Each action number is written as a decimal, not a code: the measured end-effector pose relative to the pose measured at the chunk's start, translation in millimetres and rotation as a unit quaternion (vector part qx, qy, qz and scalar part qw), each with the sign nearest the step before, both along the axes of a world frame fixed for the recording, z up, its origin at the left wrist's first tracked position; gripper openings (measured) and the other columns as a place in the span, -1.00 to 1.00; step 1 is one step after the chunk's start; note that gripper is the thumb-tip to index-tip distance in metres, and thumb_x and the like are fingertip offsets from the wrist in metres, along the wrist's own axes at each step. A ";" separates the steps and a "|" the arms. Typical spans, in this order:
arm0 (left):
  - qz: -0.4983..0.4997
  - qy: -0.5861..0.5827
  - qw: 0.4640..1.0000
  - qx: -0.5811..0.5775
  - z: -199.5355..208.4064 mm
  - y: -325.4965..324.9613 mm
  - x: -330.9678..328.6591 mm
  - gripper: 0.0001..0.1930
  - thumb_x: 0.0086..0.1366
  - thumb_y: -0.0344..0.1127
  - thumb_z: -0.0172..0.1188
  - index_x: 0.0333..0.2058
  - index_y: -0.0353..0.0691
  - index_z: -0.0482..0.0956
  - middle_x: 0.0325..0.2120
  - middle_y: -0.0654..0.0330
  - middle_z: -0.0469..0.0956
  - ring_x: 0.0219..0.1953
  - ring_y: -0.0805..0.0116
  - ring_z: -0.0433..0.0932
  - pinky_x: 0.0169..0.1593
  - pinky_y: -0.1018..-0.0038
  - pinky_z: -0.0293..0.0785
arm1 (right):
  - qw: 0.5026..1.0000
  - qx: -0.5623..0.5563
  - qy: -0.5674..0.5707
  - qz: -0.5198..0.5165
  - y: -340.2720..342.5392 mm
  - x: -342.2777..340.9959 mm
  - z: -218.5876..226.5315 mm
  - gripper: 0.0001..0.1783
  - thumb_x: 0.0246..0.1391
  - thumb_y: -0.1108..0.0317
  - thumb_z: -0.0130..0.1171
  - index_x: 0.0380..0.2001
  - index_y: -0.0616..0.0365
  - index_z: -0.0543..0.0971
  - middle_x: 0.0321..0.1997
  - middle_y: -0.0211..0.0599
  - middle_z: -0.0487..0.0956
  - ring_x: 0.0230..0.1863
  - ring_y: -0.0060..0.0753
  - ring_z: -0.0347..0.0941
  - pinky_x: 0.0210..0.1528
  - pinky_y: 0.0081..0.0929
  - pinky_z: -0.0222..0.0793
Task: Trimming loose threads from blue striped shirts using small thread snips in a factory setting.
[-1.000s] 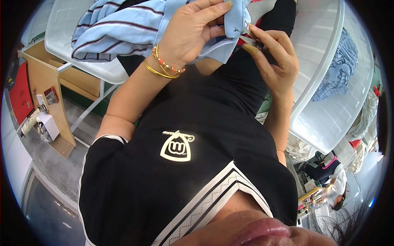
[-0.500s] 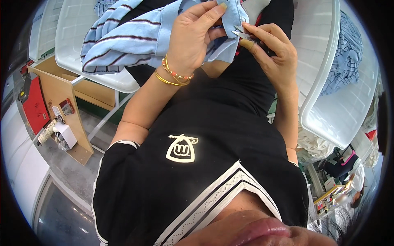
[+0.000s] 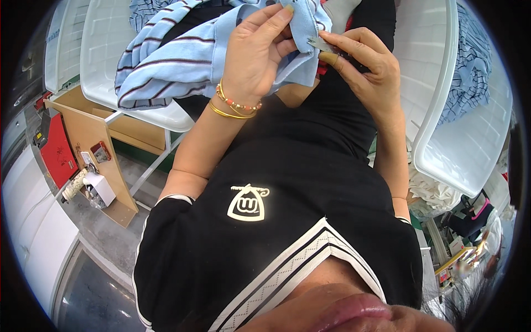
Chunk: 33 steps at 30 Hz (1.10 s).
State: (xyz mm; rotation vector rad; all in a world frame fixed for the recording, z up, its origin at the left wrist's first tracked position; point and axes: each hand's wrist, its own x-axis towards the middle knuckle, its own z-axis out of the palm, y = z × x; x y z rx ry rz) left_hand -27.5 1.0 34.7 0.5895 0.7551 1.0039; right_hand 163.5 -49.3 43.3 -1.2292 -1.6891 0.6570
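Note:
A light blue knit garment (image 3: pixel 182 66) with dark and white stripes lies over my lap, its plain ribbed band lifted up. My left hand (image 3: pixel 257 52) is closed on that band, thumb pressed against the fabric near its upper edge. In my right hand (image 3: pixel 368 66) is a small pair of thread snips (image 3: pixel 323 45), pinched between thumb and fingers, with the metal tips at the band's edge. A tan cover wraps my right thumb. Whether the blades touch a thread is too small to tell.
White plastic tubs stand on both sides; the right tub (image 3: pixel 470 166) contains blue patterned fabric (image 3: pixel 467 74), and the left tub (image 3: pixel 94 72) sits near a wooden cabinet (image 3: pixel 113 149). Pale cloth (image 3: pixel 431 185) is bundled beneath the right tub. A person (image 3: pixel 489 238) is in the right background.
The view has shifted slightly, so the surroundings sit a little further right. Both hands keep their hold on the band and snips, and the snips' tips stay at the band's edge.

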 end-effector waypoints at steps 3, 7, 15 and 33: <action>0.003 0.005 1.000 -0.001 1.4 -0.6 1.7 -0.82 0.32 -0.38 0.08 -0.14 -0.28 0.54 -0.27 0.20 0.59 -0.23 0.44 0.58 -0.17 0.48 0.58 | 1.000 0.014 -0.013 -0.005 0.2 0.2 0.7 -0.65 -0.18 0.41 0.37 -0.20 0.00 0.66 -0.48 -0.44 0.49 -0.53 -0.61 0.38 -0.48 -0.60 0.31; -0.003 0.008 1.000 0.004 1.9 -0.5 3.1 -0.82 0.32 -0.38 0.08 -0.15 -0.29 0.54 -0.27 0.19 0.59 -0.24 0.44 0.58 -0.17 0.47 0.58 | 1.000 0.010 0.011 -0.011 -0.2 -0.7 0.9 -0.66 -0.18 0.44 0.36 -0.21 0.01 0.67 -0.49 -0.42 0.48 -0.53 -0.62 0.38 -0.49 -0.60 0.30; 0.005 0.071 0.997 0.023 24.7 -12.5 15.2 -0.78 0.30 -0.37 0.10 -0.14 -0.35 0.49 -0.27 0.18 0.58 -0.25 0.41 0.58 -0.17 0.45 0.56 | 0.961 -0.120 0.247 -0.041 1.1 1.0 12.2 -0.66 -0.03 0.50 0.26 -0.12 0.26 0.57 -0.51 -0.59 0.39 -0.48 -0.77 0.27 -0.41 -0.75 0.16; -0.057 0.518 0.758 0.394 75.7 37.7 -27.3 -0.76 0.19 -0.33 0.17 -0.17 -0.29 0.56 -0.30 0.04 0.53 -0.21 0.11 0.52 -0.16 0.40 0.44 | 0.922 -0.167 0.348 -0.006 5.9 52.4 83.0 -0.88 0.00 0.44 0.22 -0.38 0.26 0.60 -0.54 -0.56 0.49 -0.52 -0.79 0.31 -0.47 -0.72 0.17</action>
